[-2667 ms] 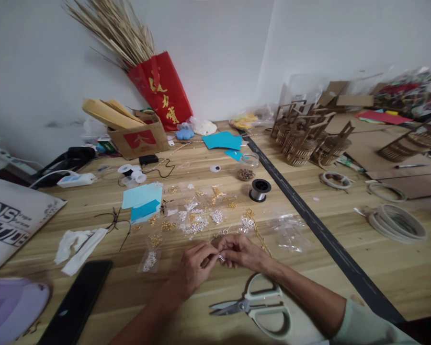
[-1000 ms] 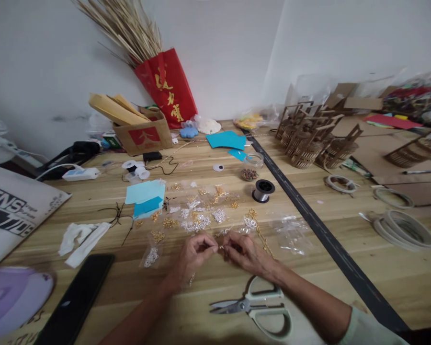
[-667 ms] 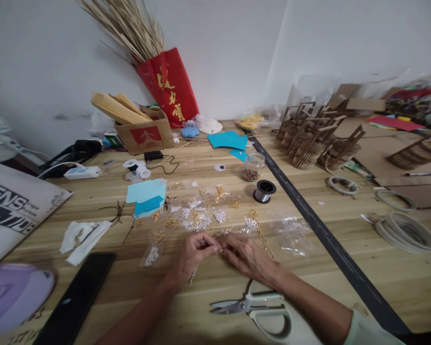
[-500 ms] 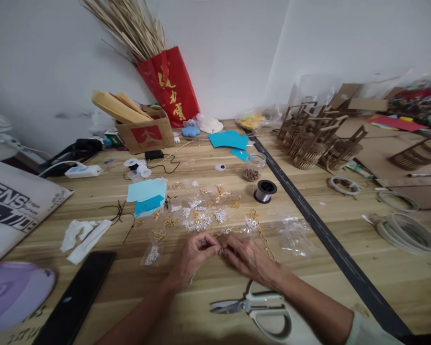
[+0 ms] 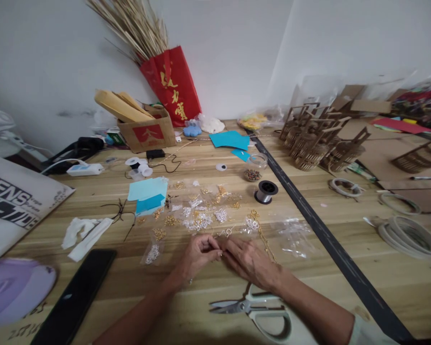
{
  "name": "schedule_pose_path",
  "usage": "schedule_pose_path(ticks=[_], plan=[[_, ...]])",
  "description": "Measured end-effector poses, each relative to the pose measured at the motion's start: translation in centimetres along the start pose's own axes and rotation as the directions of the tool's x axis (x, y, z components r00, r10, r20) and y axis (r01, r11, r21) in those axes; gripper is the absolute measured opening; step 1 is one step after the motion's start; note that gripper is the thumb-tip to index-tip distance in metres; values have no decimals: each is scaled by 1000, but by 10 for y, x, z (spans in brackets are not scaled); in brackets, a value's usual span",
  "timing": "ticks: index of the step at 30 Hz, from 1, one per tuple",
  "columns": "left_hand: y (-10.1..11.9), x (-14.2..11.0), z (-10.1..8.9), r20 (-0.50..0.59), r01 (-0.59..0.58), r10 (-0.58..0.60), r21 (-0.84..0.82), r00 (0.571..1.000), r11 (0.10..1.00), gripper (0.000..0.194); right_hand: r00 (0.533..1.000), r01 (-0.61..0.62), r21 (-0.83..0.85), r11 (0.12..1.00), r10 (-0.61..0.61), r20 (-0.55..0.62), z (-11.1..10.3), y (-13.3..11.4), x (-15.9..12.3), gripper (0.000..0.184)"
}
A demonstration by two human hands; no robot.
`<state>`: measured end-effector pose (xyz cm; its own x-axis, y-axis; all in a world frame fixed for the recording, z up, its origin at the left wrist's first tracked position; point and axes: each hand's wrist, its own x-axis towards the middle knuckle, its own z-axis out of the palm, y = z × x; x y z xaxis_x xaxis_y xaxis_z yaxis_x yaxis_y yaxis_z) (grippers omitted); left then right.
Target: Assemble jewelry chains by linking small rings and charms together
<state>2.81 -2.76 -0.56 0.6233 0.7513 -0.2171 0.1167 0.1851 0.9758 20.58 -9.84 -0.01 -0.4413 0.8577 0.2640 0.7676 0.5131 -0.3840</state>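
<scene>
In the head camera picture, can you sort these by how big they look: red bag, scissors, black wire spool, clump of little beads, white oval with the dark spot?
1. Red bag and scissors: unsure, scissors lie nearer the camera
2. Black wire spool
3. Clump of little beads
4. White oval

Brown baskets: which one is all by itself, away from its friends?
The slatted basket cut off by the right edge of the view, on the brown cardboard. The other baskets stand bunched together to its left.
</scene>
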Motion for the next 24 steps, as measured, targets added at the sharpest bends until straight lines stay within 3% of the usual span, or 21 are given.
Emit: schedule_pose_path(ticks=[11, 24], plan=[[-5, -1, 0, 19, 2, -2, 38, 1000, 999, 22, 1000, 3, -59, 998, -2, 24, 0, 0, -1, 12], [-1, -1, -1, 21, 9, -11, 88, 1000, 996, 17, 997, 61, -100, 993, -64, -30, 0, 0, -1, 12]])
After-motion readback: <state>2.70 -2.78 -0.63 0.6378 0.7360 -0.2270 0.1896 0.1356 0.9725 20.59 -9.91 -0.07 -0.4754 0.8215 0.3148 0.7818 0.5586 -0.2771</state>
